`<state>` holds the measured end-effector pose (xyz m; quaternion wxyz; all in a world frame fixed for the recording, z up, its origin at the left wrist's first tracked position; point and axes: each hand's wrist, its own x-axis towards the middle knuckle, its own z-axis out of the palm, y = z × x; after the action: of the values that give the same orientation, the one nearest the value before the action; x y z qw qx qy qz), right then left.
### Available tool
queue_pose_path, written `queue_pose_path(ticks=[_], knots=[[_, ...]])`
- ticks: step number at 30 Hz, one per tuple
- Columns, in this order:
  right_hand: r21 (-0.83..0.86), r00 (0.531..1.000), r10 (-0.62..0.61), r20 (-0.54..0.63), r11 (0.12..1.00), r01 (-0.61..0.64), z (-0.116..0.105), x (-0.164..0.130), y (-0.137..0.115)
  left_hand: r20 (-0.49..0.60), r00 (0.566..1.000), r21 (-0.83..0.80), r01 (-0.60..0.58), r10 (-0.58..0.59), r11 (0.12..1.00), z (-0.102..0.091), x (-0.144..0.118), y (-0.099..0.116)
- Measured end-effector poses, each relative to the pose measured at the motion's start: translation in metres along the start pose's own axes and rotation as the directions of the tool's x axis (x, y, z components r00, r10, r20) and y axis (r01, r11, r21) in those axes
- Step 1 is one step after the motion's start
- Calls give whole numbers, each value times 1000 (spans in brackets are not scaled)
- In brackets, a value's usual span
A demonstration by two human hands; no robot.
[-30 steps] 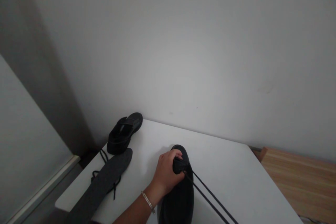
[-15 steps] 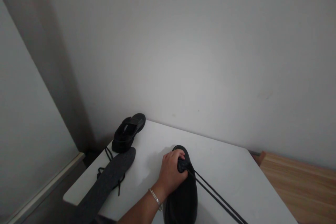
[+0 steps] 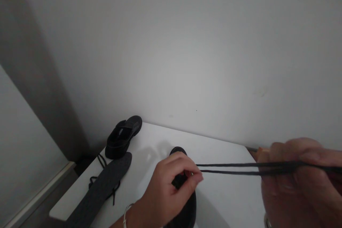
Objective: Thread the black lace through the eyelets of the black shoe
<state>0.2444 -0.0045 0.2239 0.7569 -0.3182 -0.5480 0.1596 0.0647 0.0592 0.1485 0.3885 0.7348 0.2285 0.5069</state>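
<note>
A black shoe (image 3: 188,210) lies lengthwise on the white table, with its toe end toward the wall. My left hand (image 3: 168,181) is over it, hiding much of its upper, thumb and forefinger pinched on the dark shoelace (image 3: 229,165) close to the shoe. Two strands of that lace stretch taut and nearly level to the right. Their far ends pass through my right hand (image 3: 296,185), which is closed on them close to the camera, at the right edge of the view, somewhat blurred.
A second black shoe (image 3: 120,142) stands at the table's back left corner. In front of it lies a dark grey insole (image 3: 107,180) over a loose black lace (image 3: 114,197). The white table (image 3: 213,146) meets a pale wall (image 3: 187,60).
My right hand has come into view at the right, raising the lace strands from a downward slant to nearly level. My left hand has shifted from gripping the shoe's upper to pinching the lace.
</note>
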Motion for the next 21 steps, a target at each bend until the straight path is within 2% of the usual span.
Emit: queue_pose_path(ticks=[2, 4, 6, 8, 10, 12, 14, 16, 17, 19, 21], knots=[[20, 1000, -11, 9, 1000, 11, 9, 3, -3, 56, 997, -4, -60, 61, 998, 5, 5, 14], [42, 999, 21, 32, 999, -23, 15, 4, -5, 31, 997, 28, -74, 74, 997, 13, 9, 21], [60, 998, 44, 49, 997, -47, 18, 4, -6, -7, 999, 38, -38, 38, 999, 22, 12, 25], [65, 996, 62, 60, 996, -66, 18, 3, -5, 5, 1000, -27, 17, -17, 1000, 27, 15, 29], [82, 995, 83, 61, 993, -88, 16, 3, -2, 24, 998, -101, 58, -56, 993, 27, 20, 34], [123, 993, 117, 29, 985, -120, 12, 4, 2, -5, 994, -156, 103, -105, 982, 21, 27, 33], [197, 989, 138, -55, 972, -125, 5, 6, 10, -93, 981, -215, 147, -171, 965, 11, 34, 25], [291, 969, 178, -171, 949, -123, -5, 8, 20, -223, 948, -297, 157, -229, 942, -2, 40, 7], [342, 951, 209, -227, 932, -123, -11, 10, 27, -298, 925, -329, 133, -236, 935, -10, 42, -5], [444, 905, 301, -299, 884, -148, -26, 11, 41, -457, 846, -407, 76, -275, 910, -29, 42, -29], [536, 860, 396, -321, 825, -180, -45, 10, 56, -512, 792, -520, 24, -334, 854, -49, 36, -50]])
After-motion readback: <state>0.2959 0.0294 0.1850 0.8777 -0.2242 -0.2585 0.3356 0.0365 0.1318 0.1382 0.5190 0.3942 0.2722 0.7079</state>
